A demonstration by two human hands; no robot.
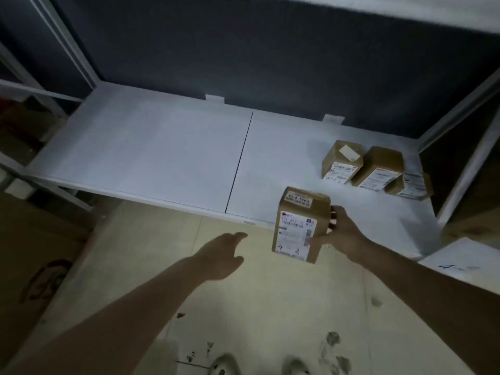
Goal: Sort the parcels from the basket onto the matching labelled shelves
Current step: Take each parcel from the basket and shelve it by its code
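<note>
Right hand (343, 235) seems to grip the box (299, 226) by one side over the shelf's (162, 158) front edge, left hand (221, 255) open, so it could easily slip.

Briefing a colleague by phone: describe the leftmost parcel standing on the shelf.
On the white shelf, right of its dark seam, three brown parcels cluster. It is the leftmost parcel, the only one with a blank white sticker on top.

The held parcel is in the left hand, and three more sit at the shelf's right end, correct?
No: in the head view the right hand grips the parcel; the left hand is empty. Three other parcels sit at the right end of the shelf.
</note>
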